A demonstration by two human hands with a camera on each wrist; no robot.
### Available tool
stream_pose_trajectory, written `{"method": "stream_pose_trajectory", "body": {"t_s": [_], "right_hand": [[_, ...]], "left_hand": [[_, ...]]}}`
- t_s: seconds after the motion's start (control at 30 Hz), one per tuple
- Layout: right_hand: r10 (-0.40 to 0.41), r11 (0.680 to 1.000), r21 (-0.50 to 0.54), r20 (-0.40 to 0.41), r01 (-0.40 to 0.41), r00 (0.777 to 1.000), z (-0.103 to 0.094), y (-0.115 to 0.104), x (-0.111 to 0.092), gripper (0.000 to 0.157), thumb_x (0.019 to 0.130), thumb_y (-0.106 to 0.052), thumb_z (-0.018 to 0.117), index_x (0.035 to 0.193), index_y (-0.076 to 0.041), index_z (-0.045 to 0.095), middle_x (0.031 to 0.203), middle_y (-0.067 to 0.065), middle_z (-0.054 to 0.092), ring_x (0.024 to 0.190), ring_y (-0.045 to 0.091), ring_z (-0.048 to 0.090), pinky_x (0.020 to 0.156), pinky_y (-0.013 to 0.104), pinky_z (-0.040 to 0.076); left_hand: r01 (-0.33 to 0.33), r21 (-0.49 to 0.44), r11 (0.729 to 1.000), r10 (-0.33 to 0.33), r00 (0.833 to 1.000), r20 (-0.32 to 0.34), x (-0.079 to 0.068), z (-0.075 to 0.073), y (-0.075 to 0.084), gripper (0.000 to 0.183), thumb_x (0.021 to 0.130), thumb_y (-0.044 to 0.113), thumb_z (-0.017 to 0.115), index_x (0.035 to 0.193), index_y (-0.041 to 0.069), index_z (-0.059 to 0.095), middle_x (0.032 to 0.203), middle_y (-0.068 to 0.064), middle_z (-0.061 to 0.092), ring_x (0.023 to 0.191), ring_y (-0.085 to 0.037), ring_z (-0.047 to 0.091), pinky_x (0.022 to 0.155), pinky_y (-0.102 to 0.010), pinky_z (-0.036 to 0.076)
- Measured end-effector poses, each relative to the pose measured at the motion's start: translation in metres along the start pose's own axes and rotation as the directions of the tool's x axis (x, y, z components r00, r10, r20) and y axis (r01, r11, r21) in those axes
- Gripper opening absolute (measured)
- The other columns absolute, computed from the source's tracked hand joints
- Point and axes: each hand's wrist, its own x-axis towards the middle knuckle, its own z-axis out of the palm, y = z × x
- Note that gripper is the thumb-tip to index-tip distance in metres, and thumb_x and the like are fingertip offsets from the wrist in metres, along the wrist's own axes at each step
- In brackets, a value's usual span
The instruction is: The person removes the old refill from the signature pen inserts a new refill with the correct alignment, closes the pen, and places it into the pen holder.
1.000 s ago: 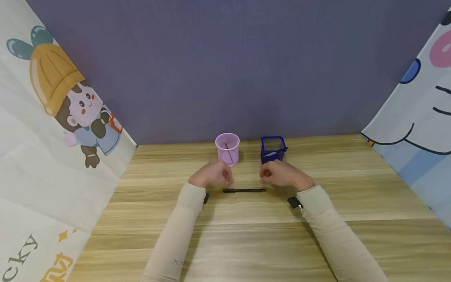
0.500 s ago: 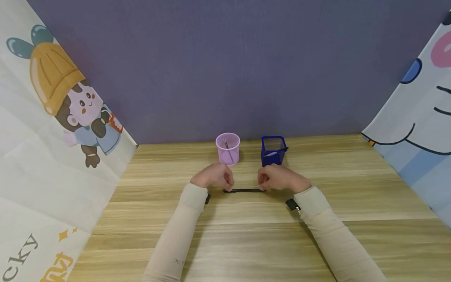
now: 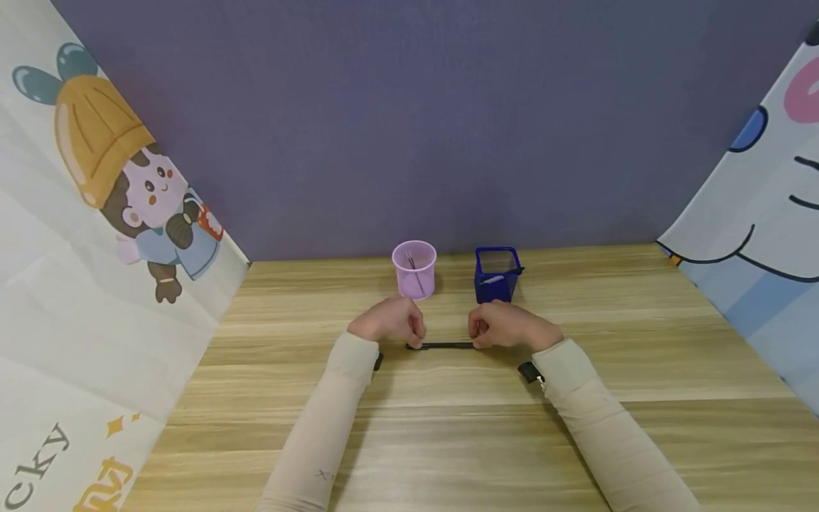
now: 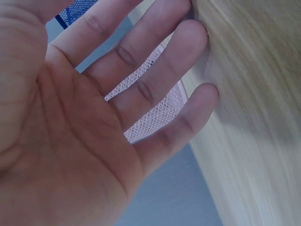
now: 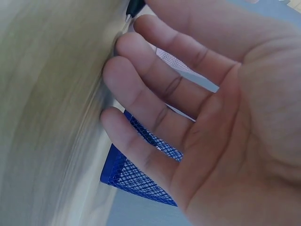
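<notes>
A slim black pen [image 3: 448, 345] lies crosswise on the wooden table, between both hands. At its left end my left hand [image 3: 392, 321] pinches it with thumb and fingertips. My right hand [image 3: 512, 325] pinches the other end, where the pen's pointed tip [image 5: 134, 7] shows in the right wrist view. The remaining fingers of each hand bend loosely down toward the tabletop. Behind the left hand stands a pink round mesh pen holder [image 3: 416, 286] with thin dark sticks inside. A blue square mesh pen holder [image 3: 493, 290] stands behind the right hand, a dark slim item leaning in it.
The wood-grain tabletop [image 3: 441, 441] stretches toward me and to both sides. A dark blue-grey panel [image 3: 448, 128] rises along its back edge. Printed white cloths flank it, the left cloth [image 3: 83, 299] and the right cloth [image 3: 774, 299].
Both hands have come down and slightly toward me onto the pen's ends, the right one also moving a little left. The pen and both holders stay in place.
</notes>
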Motion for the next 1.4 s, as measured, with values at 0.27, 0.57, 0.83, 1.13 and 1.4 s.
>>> {"method": "stream_pose_trajectory", "body": {"t_s": [0.27,0.57,0.83,1.13,1.4], "right_hand": [[-0.039,0.999,-0.024,-0.01,0.039,0.999,0.001,0.0014,0.0016,0.013,0.083,-0.007,0.08,0.083,-0.014,0.07,0.076,-0.007,0.064,0.067,0.003,0.053,0.065,0.021,0.046],[-0.027,0.999,-0.023,0.008,0.028,1.0,0.0004,-0.0012,0.003,0.012,0.083,-0.005,0.078,0.08,-0.013,0.07,0.075,-0.007,0.063,0.066,0.004,0.052,0.063,0.02,0.045],[-0.026,0.999,-0.047,0.016,0.027,1.0,0.001,-0.0026,0.0035,0.013,0.082,-0.006,0.078,0.077,-0.014,0.069,0.07,-0.009,0.061,0.064,0.003,0.051,0.062,0.02,0.044],[-0.027,0.998,-0.053,0.023,0.028,0.999,0.0003,-0.0046,0.0027,0.013,0.082,-0.005,0.076,0.076,-0.014,0.068,0.07,-0.009,0.06,0.064,0.004,0.05,0.062,0.021,0.043],[-0.048,0.998,-0.028,0.015,0.048,0.999,0.0015,-0.0013,0.002,0.012,0.082,-0.002,0.073,0.078,-0.013,0.068,0.074,-0.008,0.061,0.065,0.004,0.051,0.062,0.02,0.044]], "left_hand": [[0.013,-0.005,1.0,-0.013,1.0,0.018,0.0001,0.0005,0.001,0.012,0.078,0.013,0.088,0.077,0.018,0.077,0.077,0.01,0.073,0.073,-0.005,0.059,0.072,-0.023,0.051],[0.021,0.006,1.0,-0.021,0.999,0.026,0.0007,0.0012,0.0039,0.009,0.077,0.009,0.085,0.076,0.017,0.08,0.078,0.011,0.074,0.072,-0.005,0.057,0.068,-0.022,0.049],[0.022,0.004,1.0,-0.022,0.999,0.026,0.0019,0.0029,0.0056,0.011,0.076,0.007,0.086,0.074,0.016,0.079,0.076,0.009,0.074,0.068,-0.005,0.054,0.064,-0.02,0.048],[0.003,0.028,1.0,-0.004,0.999,0.032,0.002,0.002,0.0066,0.012,0.076,0.007,0.086,0.074,0.017,0.08,0.076,0.008,0.074,0.069,-0.005,0.056,0.067,-0.021,0.051],[-0.026,0.017,1.0,0.025,0.999,0.027,0.0019,0.0018,0.0022,0.011,0.079,0.008,0.081,0.076,0.017,0.079,0.081,0.008,0.075,0.069,-0.005,0.056,0.066,-0.021,0.051]]}}
